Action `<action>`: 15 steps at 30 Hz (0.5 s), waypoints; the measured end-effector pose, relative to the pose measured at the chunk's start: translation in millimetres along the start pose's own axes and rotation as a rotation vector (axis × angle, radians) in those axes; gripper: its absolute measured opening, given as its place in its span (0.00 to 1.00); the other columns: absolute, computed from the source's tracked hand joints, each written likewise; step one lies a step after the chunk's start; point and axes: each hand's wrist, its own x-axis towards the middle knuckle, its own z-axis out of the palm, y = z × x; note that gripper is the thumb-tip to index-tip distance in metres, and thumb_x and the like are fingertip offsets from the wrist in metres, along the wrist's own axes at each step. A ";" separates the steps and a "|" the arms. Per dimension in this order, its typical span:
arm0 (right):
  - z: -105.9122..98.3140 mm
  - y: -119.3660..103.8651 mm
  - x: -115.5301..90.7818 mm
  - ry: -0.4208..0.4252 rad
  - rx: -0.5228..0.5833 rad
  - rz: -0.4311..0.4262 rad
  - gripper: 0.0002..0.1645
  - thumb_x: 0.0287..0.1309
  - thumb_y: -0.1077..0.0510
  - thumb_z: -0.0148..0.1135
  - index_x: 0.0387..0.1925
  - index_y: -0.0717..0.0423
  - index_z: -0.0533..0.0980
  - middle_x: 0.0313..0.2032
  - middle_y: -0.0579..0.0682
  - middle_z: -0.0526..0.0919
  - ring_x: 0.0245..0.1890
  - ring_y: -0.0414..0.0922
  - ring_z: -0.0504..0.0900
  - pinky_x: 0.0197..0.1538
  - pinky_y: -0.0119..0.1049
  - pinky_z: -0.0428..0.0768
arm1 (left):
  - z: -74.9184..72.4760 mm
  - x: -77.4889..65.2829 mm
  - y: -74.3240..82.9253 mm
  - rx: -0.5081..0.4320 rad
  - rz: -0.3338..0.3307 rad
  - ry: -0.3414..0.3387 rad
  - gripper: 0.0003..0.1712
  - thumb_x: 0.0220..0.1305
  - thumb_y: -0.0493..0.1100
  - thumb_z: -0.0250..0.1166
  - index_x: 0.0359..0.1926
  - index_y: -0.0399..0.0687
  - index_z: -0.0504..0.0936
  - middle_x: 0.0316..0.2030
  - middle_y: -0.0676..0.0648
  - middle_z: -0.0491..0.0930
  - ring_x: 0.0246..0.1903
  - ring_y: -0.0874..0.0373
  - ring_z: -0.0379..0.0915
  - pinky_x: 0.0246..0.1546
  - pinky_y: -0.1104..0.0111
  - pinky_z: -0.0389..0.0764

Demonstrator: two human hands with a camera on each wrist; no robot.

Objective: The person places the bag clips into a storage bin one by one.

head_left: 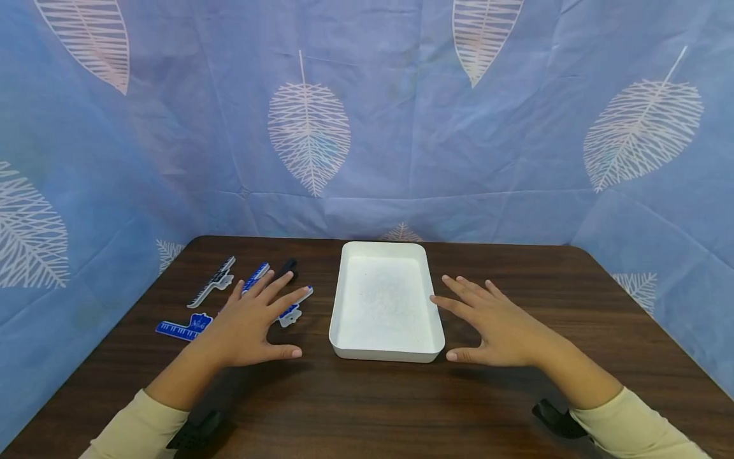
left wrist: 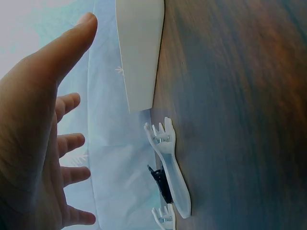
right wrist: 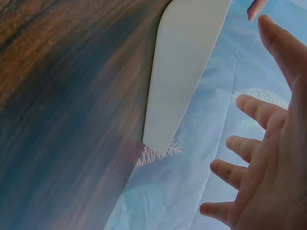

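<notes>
My left hand [head_left: 243,328] hovers over the left part of the table with fingers spread and holds nothing. Around and partly beneath it in the head view lie several ruler-marked clips: a blue clip [head_left: 182,329], a black-and-white clip [head_left: 213,282], a blue-and-white clip [head_left: 291,312] and a blue clip [head_left: 257,276] largely covered by the fingers. A small black clip [head_left: 288,266] lies behind the fingertips. My right hand [head_left: 501,328], also spread and holding nothing, is beside the right wall of a shallow white tray [head_left: 387,356]; its index fingertip overlaps the rim in the head view.
The dark wooden table [head_left: 367,408] ends at a blue leaf-patterned cloth [head_left: 390,127] hanging behind and at both sides. In the left wrist view, a pale clip [left wrist: 176,184] stands out near the end of the tray [left wrist: 139,57]. Black wrist straps [head_left: 559,419] sit below the sleeves.
</notes>
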 end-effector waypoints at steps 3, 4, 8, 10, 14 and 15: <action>1.4 1.0 0.0 0.015 -0.003 -0.010 0.51 0.41 0.26 0.53 0.66 0.34 0.49 0.67 0.46 0.42 0.65 0.53 0.47 0.56 0.63 0.49 | 1.0 0.0 0.2 -0.005 0.005 0.002 0.51 0.38 0.79 0.51 0.65 0.76 0.47 0.66 0.50 0.48 0.64 0.43 0.39 0.50 0.34 0.45; 1.8 1.2 0.1 0.020 0.000 -0.010 0.51 0.41 0.26 0.53 0.66 0.34 0.50 0.67 0.46 0.42 0.65 0.53 0.47 0.56 0.63 0.50 | 1.2 -0.2 0.3 -0.009 0.006 0.003 0.51 0.38 0.79 0.51 0.65 0.75 0.48 0.66 0.49 0.49 0.64 0.43 0.41 0.49 0.34 0.47; 3.1 2.2 0.7 0.036 0.029 0.003 0.50 0.40 0.26 0.54 0.65 0.37 0.53 0.68 0.46 0.42 0.64 0.55 0.49 0.55 0.63 0.52 | 2.0 -0.7 0.9 -0.025 -0.005 -0.001 0.50 0.39 0.79 0.51 0.65 0.74 0.51 0.65 0.48 0.53 0.63 0.43 0.46 0.49 0.35 0.51; 3.9 3.0 1.1 0.045 0.040 0.001 0.50 0.40 0.26 0.54 0.65 0.37 0.54 0.67 0.45 0.42 0.64 0.55 0.50 0.55 0.63 0.53 | 2.4 -0.6 1.4 -0.034 -0.015 -0.010 0.50 0.39 0.79 0.51 0.65 0.73 0.52 0.65 0.48 0.54 0.62 0.43 0.48 0.49 0.36 0.52; 5.3 5.4 2.8 0.091 0.013 -0.026 0.46 0.41 0.27 0.54 0.63 0.38 0.58 0.66 0.47 0.48 0.61 0.53 0.57 0.53 0.60 0.60 | 3.0 0.6 2.1 -0.053 -0.041 -0.040 0.49 0.38 0.79 0.51 0.64 0.73 0.54 0.64 0.48 0.54 0.61 0.42 0.50 0.50 0.37 0.52; 5.6 5.9 3.5 0.106 0.004 -0.032 0.46 0.41 0.27 0.55 0.62 0.38 0.60 0.66 0.47 0.50 0.60 0.53 0.59 0.52 0.59 0.63 | 3.4 1.1 2.2 -0.057 -0.048 -0.048 0.49 0.38 0.80 0.51 0.64 0.74 0.54 0.64 0.48 0.54 0.61 0.41 0.51 0.50 0.37 0.52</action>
